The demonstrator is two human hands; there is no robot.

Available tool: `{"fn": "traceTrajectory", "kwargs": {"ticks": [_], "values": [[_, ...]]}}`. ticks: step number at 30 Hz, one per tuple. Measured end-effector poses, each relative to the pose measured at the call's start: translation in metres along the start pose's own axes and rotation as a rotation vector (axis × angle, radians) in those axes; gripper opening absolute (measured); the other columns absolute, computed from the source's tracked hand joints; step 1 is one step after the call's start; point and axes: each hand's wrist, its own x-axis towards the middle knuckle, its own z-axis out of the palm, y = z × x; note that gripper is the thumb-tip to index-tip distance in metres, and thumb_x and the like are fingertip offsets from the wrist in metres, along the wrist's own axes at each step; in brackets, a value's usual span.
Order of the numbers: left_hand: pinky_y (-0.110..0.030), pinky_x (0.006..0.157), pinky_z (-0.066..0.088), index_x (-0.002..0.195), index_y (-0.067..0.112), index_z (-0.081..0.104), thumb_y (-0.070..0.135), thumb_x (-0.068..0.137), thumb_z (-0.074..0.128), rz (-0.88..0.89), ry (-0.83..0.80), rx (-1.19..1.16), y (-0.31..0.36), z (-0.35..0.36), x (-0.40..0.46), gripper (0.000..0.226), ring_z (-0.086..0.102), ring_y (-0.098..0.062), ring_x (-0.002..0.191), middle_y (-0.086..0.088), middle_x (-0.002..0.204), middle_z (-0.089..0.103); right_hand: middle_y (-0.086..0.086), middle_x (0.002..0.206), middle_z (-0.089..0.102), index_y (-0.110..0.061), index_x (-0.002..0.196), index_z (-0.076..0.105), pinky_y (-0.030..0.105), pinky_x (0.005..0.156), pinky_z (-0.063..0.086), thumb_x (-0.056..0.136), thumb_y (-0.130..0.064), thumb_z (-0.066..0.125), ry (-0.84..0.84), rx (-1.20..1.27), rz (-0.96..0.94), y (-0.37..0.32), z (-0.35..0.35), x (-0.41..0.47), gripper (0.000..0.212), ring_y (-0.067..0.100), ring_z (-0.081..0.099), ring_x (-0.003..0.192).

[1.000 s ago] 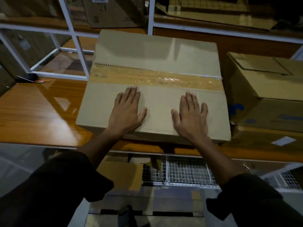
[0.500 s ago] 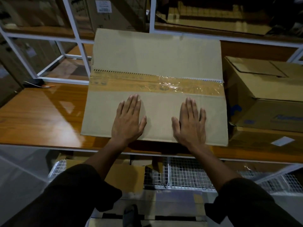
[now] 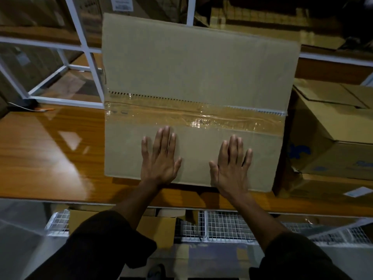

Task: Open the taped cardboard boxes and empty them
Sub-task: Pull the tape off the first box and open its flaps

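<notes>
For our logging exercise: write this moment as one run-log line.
left hand: flat on taped brown cardboard box | right hand: flat on box | clear tape strip: uncut

Glossy wooden table (image 3: 50,150); white rack frame (image 3: 86,51); perhaps wire-mesh baskets (image 3: 226,227) below.

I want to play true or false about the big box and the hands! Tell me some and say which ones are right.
1. Both hands lie flat on the big box. True: left hand, right hand.
2. The tape on the big box is already cut open. False: it runs unbroken across the seam.
3. Another box sits to the right. True.
4. The left hand holds a knife. False: it is empty, fingers spread.
5. The box sits on a wooden table. True.
</notes>
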Motion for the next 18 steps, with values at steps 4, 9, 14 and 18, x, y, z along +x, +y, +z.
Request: {"fn": "traceTrajectory", "kwargs": {"ticks": [4, 9, 14, 18], "values": [[-0.065, 0.119, 0.011, 0.161, 0.007, 0.008, 0.059, 0.1, 0.034, 0.016, 0.077, -0.036, 0.0, 0.026, 0.012, 0.084, -0.001, -0.031, 0.156, -0.014, 0.168, -0.005, 0.026, 0.164, 0.001, 0.0, 0.157, 0.015, 0.069, 0.116, 0.006, 0.103, -0.052, 0.03, -0.033, -0.035, -0.023, 0.008, 0.021, 0.017, 0.077, 0.043, -0.001, 0.152], [-0.066, 0.118, 0.015, 0.159, 0.006, 0.021, 0.058, 0.1, 0.041, 0.04, 0.188, -0.05, -0.008, 0.06, 0.023, 0.081, 0.015, -0.035, 0.153, -0.016, 0.167, 0.013, 0.029, 0.163, 0.002, -0.003, 0.158, 0.017, 0.072, 0.114, 0.01, 0.101, -0.058, 0.03, -0.067, -0.094, -0.054, 0.012, 0.044, 0.028, 0.079, 0.047, 0.0, 0.151], [-0.068, 0.116, 0.02, 0.158, 0.008, 0.025, 0.058, 0.097, 0.046, 0.042, 0.232, -0.068, -0.011, 0.065, 0.029, 0.081, 0.021, -0.036, 0.152, -0.017, 0.164, 0.022, 0.028, 0.163, 0.008, -0.01, 0.158, 0.015, 0.072, 0.114, 0.011, 0.101, -0.061, 0.032, -0.036, -0.09, -0.061, 0.016, 0.046, 0.033, 0.078, 0.046, 0.004, 0.152], [-0.068, 0.115, 0.021, 0.159, 0.008, 0.022, 0.058, 0.099, 0.047, 0.048, 0.2, -0.051, -0.008, 0.059, 0.025, 0.082, 0.021, -0.037, 0.152, -0.019, 0.164, 0.022, 0.027, 0.164, 0.01, -0.009, 0.156, 0.026, 0.07, 0.114, 0.013, 0.099, -0.058, 0.043, -0.063, -0.101, -0.037, 0.012, 0.038, 0.029, 0.078, 0.045, 0.005, 0.152]]}}
